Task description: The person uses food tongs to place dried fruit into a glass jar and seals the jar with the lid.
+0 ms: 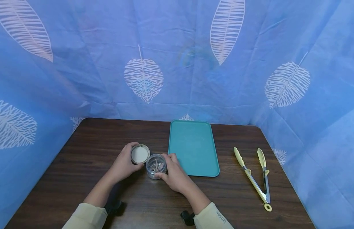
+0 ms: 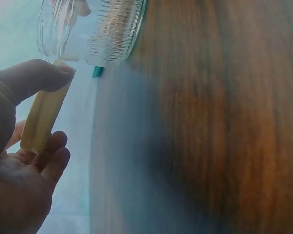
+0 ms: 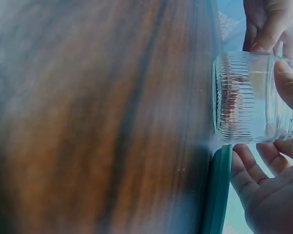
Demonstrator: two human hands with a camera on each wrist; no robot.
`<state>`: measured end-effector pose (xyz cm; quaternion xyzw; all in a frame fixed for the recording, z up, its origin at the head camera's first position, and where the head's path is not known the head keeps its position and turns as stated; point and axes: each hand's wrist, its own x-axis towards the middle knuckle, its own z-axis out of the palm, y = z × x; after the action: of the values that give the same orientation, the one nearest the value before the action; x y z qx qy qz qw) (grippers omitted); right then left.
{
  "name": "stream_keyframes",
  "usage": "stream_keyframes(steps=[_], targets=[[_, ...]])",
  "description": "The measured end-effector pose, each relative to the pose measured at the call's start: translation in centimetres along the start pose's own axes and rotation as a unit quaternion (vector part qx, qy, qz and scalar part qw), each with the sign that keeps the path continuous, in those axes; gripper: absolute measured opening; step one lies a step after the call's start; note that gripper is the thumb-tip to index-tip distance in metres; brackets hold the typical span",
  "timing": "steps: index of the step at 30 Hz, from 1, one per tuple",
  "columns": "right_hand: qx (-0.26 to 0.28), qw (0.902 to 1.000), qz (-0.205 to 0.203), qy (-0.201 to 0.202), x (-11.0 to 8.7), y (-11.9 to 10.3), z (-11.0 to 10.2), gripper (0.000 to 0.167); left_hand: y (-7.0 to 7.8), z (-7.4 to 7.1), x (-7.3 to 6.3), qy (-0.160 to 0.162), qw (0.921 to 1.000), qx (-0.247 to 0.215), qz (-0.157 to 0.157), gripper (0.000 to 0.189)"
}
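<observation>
A round gold-edged lid point(image 1: 140, 154), its white face turned up, is pinched by its edge between thumb and fingers of the left hand point(image 1: 123, 165). Right beside it a clear glass jar point(image 1: 155, 168) stands upright on the table with its mouth uncovered. The right hand point(image 1: 176, 175) grips this jar around its upper part, thumb on the near side and fingers on the far side. In the right wrist view the lower wall of the jar point(image 3: 234, 105) shows fine vertical ribs. The left wrist view shows the lid point(image 2: 46, 114) edge-on, close to the jar.
A teal rectangular tray point(image 1: 194, 149) lies flat just right of the jar, behind the right hand. Farther right, spread tongs point(image 1: 255, 184) with cream tips rest on the dark wooden table point(image 1: 154, 206). A blue leaf-patterned cloth point(image 1: 177, 57) hangs behind the table.
</observation>
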<state>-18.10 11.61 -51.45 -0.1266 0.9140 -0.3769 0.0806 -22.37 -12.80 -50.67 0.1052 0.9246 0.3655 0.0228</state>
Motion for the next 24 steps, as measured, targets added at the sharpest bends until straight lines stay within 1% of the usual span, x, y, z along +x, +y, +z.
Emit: stream_keyframes(steps=[2,7,13,19,24], targets=[[-0.001,1.0000,-0.002,0.002,0.0,0.0,0.0,0.081,0.0,0.1,-0.2,0.004,1.0000,-0.001,-0.001,0.091],[-0.008,0.9999,-0.004,0.005,0.0,-0.1,0.2,0.082,-0.3,0.1,-0.8,0.014,0.9998,0.004,0.014,0.092],[-0.014,0.9998,-0.014,0.007,-0.1,-0.1,0.2,0.082,-0.1,-0.3,-1.7,0.011,0.9993,0.014,0.033,0.094],[-0.026,0.9993,-0.022,0.015,-0.1,0.0,0.1,0.082,0.2,-0.3,-2.2,0.011,0.9984,0.003,0.055,0.098],[-0.021,0.9995,-0.014,0.020,0.0,0.0,0.0,0.083,0.3,-0.4,-2.2,0.005,0.9981,-0.020,0.058,0.100]])
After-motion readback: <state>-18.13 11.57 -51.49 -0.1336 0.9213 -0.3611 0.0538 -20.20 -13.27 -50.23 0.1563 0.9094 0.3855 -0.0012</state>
